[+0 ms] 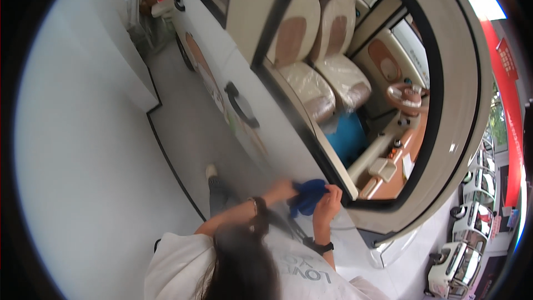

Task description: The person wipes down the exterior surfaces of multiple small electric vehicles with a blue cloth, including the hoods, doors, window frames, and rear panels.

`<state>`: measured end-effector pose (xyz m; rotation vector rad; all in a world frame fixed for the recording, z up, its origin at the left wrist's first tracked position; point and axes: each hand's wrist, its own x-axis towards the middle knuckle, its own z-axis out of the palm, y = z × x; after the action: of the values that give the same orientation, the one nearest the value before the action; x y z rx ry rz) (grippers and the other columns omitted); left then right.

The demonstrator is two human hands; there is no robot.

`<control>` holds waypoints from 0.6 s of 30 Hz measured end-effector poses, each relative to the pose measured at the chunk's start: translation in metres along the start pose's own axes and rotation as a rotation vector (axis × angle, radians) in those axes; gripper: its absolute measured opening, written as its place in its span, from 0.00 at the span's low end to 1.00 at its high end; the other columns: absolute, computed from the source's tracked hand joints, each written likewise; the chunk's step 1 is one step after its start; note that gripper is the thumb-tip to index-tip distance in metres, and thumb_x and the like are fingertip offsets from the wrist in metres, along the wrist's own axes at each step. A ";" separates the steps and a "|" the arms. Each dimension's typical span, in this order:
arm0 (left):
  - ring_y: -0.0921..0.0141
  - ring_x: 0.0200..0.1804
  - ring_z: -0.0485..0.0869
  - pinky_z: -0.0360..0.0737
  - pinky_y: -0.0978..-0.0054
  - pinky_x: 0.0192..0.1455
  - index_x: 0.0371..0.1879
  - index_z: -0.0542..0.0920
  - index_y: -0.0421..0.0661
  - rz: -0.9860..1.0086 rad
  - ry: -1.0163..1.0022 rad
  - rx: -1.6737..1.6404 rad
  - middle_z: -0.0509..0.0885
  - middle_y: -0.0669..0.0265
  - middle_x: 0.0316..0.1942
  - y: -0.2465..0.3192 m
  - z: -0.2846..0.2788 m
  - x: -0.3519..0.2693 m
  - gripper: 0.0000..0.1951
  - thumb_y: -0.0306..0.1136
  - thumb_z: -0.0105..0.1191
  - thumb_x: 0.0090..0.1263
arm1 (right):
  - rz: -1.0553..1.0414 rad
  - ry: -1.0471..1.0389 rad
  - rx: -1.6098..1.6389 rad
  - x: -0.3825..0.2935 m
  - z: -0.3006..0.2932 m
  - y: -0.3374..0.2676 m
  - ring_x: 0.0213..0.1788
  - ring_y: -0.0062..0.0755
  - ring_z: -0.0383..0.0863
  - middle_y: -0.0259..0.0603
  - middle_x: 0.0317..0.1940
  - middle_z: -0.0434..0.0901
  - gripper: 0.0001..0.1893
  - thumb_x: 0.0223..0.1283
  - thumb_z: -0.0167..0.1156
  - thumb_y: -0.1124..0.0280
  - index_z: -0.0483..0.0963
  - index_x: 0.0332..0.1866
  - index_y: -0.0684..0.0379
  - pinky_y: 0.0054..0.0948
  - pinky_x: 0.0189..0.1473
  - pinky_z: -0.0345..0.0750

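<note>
A dark blue cloth [310,198] is stretched between my two hands, in front of my chest. My right hand [329,204] pinches its edge with the fingertips. My left hand [284,188], blurred, grips the other side of the cloth. A brown band sits on my left wrist and a black strap on my right. Just beyond the cloth is the white door [275,141] of a small vehicle, with a black door handle [242,106] farther along it. The black-edged door window [329,162] opens onto the cabin above my hands.
Inside the cabin are plastic-covered beige seats [310,89], a brown steering wheel [406,98] and a dashboard tray [382,168]. A white wall [83,141] runs along my left, with grey floor [183,112] between. Several small vehicles [454,266] stand to the right.
</note>
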<state>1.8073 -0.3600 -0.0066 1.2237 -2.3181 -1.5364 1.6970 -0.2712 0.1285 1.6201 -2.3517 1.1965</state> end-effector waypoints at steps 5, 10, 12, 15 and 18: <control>0.56 0.37 0.84 0.79 0.59 0.41 0.32 0.84 0.40 -0.075 0.029 -0.065 0.85 0.53 0.29 -0.036 -0.093 0.001 0.16 0.43 0.59 0.62 | 0.022 -0.019 0.230 0.035 0.049 -0.059 0.39 0.38 0.79 0.44 0.43 0.76 0.12 0.59 0.48 0.87 0.76 0.43 0.62 0.30 0.37 0.78; 0.59 0.38 0.85 0.80 0.62 0.46 0.34 0.85 0.42 0.284 0.261 -0.271 0.86 0.53 0.35 -0.030 -0.235 -0.007 0.09 0.36 0.59 0.65 | 0.200 0.202 0.729 0.118 0.071 -0.146 0.23 0.20 0.73 0.34 0.18 0.71 0.11 0.64 0.45 0.84 0.73 0.47 0.62 0.18 0.29 0.70; 0.59 0.47 0.82 0.75 0.65 0.56 0.43 0.82 0.40 0.486 0.488 -0.344 0.83 0.56 0.45 -0.001 -0.287 -0.030 0.10 0.32 0.59 0.67 | 0.113 0.350 0.775 0.156 0.073 -0.198 0.29 0.22 0.77 0.39 0.32 0.77 0.09 0.65 0.48 0.83 0.72 0.47 0.64 0.20 0.35 0.75; 0.56 0.56 0.77 0.70 0.66 0.62 0.50 0.79 0.41 0.980 0.604 -0.245 0.79 0.56 0.55 0.062 -0.364 -0.025 0.14 0.31 0.58 0.69 | -0.280 0.758 0.496 0.206 0.056 -0.245 0.47 0.35 0.77 0.44 0.45 0.76 0.10 0.64 0.48 0.86 0.73 0.46 0.63 0.29 0.48 0.77; 0.50 0.50 0.78 0.75 0.64 0.52 0.44 0.77 0.41 1.035 0.433 -0.210 0.78 0.54 0.47 0.143 -0.428 -0.051 0.10 0.30 0.58 0.68 | -0.390 1.293 0.437 0.267 0.011 -0.302 0.50 0.38 0.77 0.47 0.49 0.76 0.07 0.68 0.51 0.81 0.72 0.48 0.64 0.36 0.55 0.76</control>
<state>1.9690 -0.6144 0.3333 0.1547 -1.8910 -0.9560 1.8261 -0.5315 0.4082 0.7674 -0.9759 1.8740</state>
